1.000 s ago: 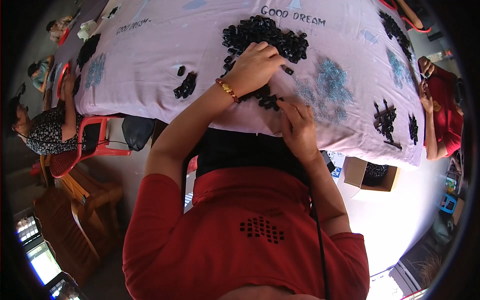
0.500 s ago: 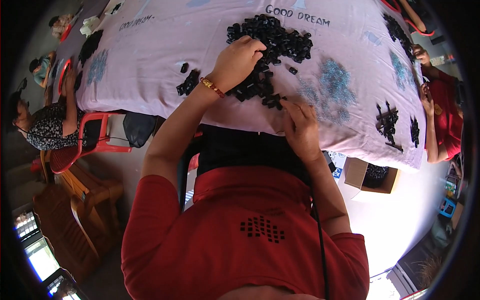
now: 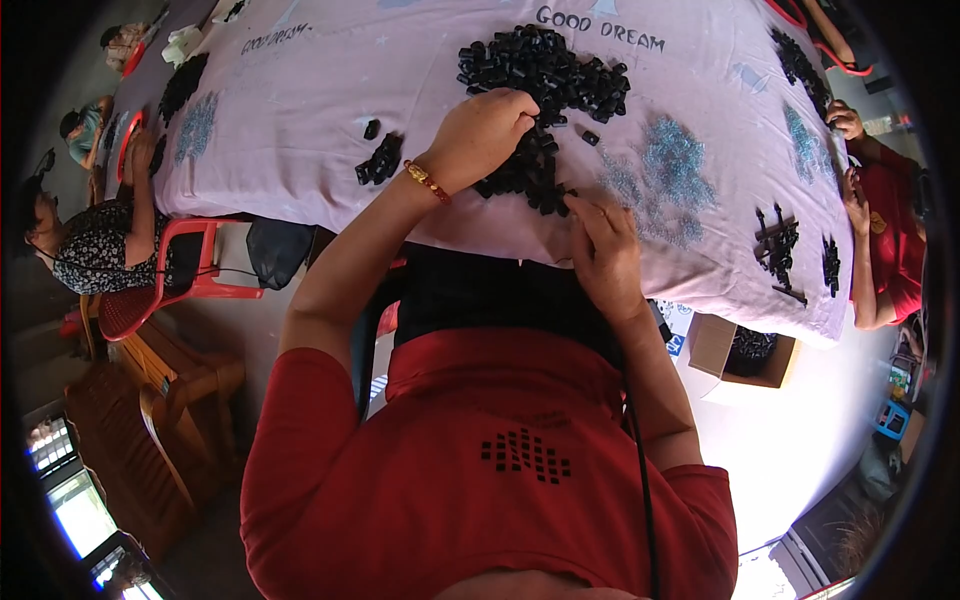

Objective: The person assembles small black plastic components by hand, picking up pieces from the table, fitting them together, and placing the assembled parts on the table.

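A heap of small black plastic pieces (image 3: pixel 540 65) lies on the pale pink cloth, trailing toward me. My left hand (image 3: pixel 482 138), a red and gold bracelet at its wrist, curls over the left side of the heap; its fingers are closed and whatever they hold is hidden. Down at the heap's near right end is my right hand (image 3: pixel 606 250), fingers bent together and fingertips against the outermost black pieces. Whether a piece is pinched there is too small to tell. Off to the left sits a little cluster of black pieces (image 3: pixel 380 160).
Clear bluish bits (image 3: pixel 675 165) are spread right of the heap. Farther right lie black stick-like parts (image 3: pixel 778 245). A cardboard box (image 3: pixel 712 347) with black items stands below the table edge. Other people sit at both sides, near a red chair (image 3: pixel 190 255).
My left hand has drawn slightly toward me along the heap, uncovering more of its far part. The right hand has stayed nearly in place at the near end.
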A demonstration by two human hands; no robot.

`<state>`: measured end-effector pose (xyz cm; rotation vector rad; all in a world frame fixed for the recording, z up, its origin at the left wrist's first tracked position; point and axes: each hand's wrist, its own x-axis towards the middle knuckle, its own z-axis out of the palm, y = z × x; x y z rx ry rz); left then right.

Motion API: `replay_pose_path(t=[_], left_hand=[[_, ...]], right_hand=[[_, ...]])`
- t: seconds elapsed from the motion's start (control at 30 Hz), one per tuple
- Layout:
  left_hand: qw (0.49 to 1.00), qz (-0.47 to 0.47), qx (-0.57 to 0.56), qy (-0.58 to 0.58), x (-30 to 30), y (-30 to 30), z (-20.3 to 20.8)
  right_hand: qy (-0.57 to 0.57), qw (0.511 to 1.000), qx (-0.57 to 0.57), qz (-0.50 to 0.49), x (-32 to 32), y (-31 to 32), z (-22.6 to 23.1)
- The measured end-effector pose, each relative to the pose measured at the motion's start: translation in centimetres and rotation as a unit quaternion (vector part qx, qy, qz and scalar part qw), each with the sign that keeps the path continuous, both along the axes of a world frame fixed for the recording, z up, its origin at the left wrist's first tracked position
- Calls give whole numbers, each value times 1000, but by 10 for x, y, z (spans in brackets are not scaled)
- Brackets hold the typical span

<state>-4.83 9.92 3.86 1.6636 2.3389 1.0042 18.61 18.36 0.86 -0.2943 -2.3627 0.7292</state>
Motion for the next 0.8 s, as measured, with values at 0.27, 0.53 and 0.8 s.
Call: replay_pose_path(t=[0.27, 0.53, 0.8], left_hand=[[994, 32, 33, 103, 14, 15, 2], [965, -81, 71, 241, 32, 50, -12], [962, -80, 52, 255, 40, 54, -17]], right_hand=[[-23, 1000, -7, -2, 2, 0, 2], [-11, 1000, -6, -5, 2, -1, 1], [-6, 1000, 3, 0, 2, 0, -3]])
